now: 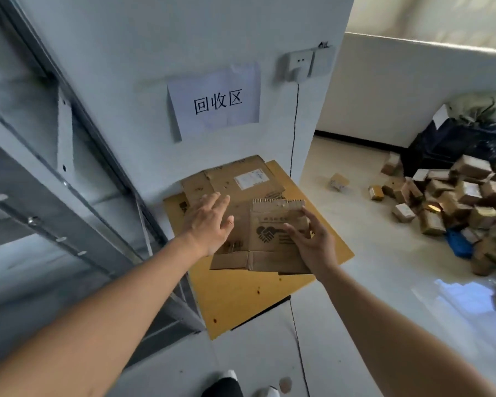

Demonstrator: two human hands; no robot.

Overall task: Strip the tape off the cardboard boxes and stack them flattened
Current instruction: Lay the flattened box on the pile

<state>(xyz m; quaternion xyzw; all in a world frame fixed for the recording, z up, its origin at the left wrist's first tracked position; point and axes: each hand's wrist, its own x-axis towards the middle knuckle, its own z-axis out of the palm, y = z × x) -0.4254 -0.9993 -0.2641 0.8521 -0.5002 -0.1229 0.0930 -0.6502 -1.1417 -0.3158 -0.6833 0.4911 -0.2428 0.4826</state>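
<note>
Nearest, both forearms reach forward over pale glossy floor (355,310). The right hand (312,245) pinches a small flattened box (272,242) at its right edge, thumb on the printed face, fingers behind. The left hand (209,222) is spread, fingers straight, above the stack's left side; whether it touches is unclear. Beneath lies a yellow cardboard sheet (241,299), its left edge beside a metal shelf frame (69,181). Farther on, larger flattened boxes (229,181) lie against the wall under a paper sign (215,101). To the right, open floor runs to a heap of small boxes (453,202).
</note>
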